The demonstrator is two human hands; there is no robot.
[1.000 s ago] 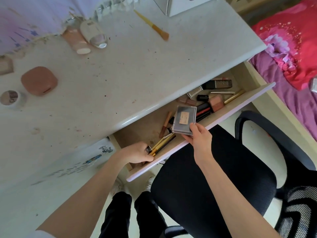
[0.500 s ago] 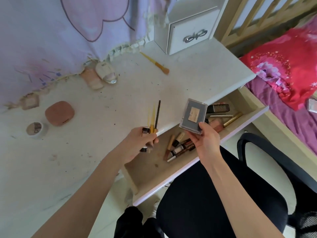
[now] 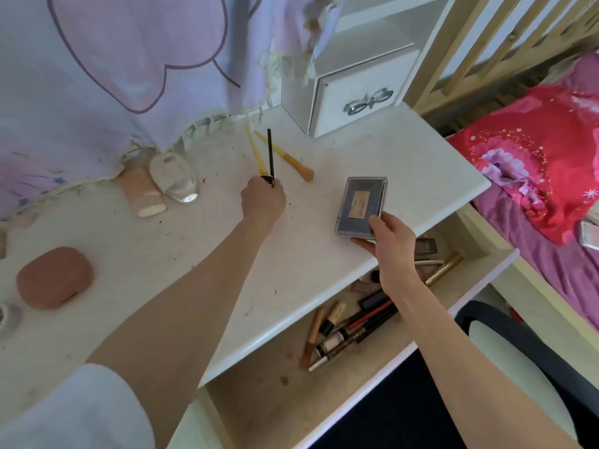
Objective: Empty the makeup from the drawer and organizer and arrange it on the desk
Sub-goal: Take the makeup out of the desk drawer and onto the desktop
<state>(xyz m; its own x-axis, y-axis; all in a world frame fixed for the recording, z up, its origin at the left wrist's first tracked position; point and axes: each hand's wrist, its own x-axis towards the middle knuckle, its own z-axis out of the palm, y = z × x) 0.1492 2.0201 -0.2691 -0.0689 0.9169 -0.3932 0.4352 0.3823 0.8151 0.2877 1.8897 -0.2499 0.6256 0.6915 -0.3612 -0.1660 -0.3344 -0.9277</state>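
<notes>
palette [image 3: 361, 207]: grey, held above desk [image 3: 372, 150] | drawer [image 3: 275, 403]: open (pencils [image 3: 356, 332] inside)

White desk [image 3: 372, 163]; grey-blue palette [image 3: 361, 205]; yellow brush [image 3: 285, 156]; pink compact [image 3: 55, 277]; red floral bedding [image 3: 534, 157].

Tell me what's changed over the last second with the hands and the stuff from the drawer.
The left hand lifted a bunch of thin brushes out of the drawer and carried them up over the desk, near the loose brush. The right hand raised the grey palette from the drawer to above the desk edge. Both grips unchanged; the pink case stayed put.
</notes>
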